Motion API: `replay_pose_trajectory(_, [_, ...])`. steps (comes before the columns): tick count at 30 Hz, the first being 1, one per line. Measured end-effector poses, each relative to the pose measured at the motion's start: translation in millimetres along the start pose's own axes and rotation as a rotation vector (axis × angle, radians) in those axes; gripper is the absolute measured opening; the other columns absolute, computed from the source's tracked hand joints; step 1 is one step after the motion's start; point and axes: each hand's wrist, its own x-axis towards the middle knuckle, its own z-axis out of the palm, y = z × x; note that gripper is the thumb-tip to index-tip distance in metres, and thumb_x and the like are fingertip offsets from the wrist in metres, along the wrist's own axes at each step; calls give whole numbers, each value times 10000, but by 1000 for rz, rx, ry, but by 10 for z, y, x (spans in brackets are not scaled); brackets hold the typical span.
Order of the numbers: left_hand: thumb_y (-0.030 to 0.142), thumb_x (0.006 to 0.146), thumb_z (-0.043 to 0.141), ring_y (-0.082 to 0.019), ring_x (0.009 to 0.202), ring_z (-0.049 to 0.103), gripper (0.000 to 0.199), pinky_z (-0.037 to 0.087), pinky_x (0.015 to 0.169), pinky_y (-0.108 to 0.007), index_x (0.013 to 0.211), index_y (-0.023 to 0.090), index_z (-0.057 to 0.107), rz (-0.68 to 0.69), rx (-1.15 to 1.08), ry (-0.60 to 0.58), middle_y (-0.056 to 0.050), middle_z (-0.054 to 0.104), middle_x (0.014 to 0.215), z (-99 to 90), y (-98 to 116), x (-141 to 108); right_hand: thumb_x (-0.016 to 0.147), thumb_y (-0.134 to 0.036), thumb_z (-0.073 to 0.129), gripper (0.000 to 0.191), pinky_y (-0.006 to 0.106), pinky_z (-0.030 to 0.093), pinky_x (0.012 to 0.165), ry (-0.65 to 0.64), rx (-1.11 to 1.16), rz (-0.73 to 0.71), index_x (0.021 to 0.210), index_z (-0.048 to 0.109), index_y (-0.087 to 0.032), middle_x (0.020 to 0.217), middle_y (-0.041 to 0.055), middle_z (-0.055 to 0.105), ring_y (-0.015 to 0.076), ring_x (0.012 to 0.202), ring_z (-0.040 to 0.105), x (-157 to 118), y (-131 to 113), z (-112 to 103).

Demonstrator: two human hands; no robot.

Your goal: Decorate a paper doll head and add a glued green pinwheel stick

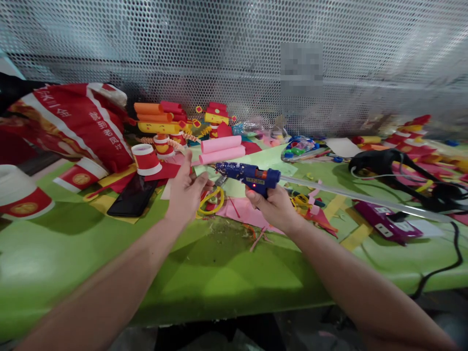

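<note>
My right hand (pixel 276 207) grips a blue glue gun (pixel 246 175) by its handle. A small red light glows on the gun, its nozzle points left, and a long clear glue stick (pixel 351 195) sticks out of its back. My left hand (pixel 186 190) is raised close to the nozzle, index finger and thumb apart; I see nothing held there. Just beyond the nozzle lie two joined pink paper rolls (pixel 222 148). Yellow-handled scissors (pixel 212 202) rest below the gun, partly hidden, beside pink paper (pixel 243 214) with scraps on it.
Paper-cup figures (pixel 163 141) stand at the back left, near a red bag (pixel 84 122). Red-and-white paper cups (pixel 146 160) and a black phone (pixel 132 196) are on the left. Right of me lie a purple power strip (pixel 387 222) and a black cord (pixel 455 253). Perforated metal (pixel 234 58) rises behind.
</note>
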Motion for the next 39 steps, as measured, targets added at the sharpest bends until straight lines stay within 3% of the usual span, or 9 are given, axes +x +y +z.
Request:
replay_pose_trajectory(8, [243, 699, 683, -103, 575, 619, 790, 520, 583, -203, 1380, 247, 283, 10, -18, -76, 84, 565, 555, -30, -44, 31, 799, -560, 435, 401, 252, 361, 459, 14, -94, -68, 620, 431, -202, 497, -15, 435, 113, 468, 425, -3, -25, 1])
replay_pose_trajectory(19, [273, 704, 680, -108, 587, 631, 803, 527, 583, -209, 1390, 234, 264, 47, 10, -87, 83, 562, 558, -41, -44, 33, 808, -548, 428, 398, 248, 380, 443, 34, -115, -107, 617, 446, -199, 494, -14, 446, 108, 451, 432, -1, -25, 1])
replay_pose_trajectory(31, [138, 715, 589, -93, 576, 628, 816, 528, 595, -196, 1416, 188, 175, 4, -22, -27, 95, 570, 533, -12, 29, 25, 829, -535, 410, 421, 238, 339, 407, 75, -172, -132, 568, 418, -204, 458, -24, 432, 100, 423, 415, 12, -31, -47])
replay_pose_trajectory(39, [116, 712, 593, -82, 539, 608, 775, 524, 574, -198, 1397, 224, 248, 28, -61, -6, 105, 532, 519, -13, 34, 41, 821, -506, 429, 404, 247, 346, 410, 89, -157, -124, 549, 405, -208, 456, -21, 432, 107, 422, 427, 27, -22, -70])
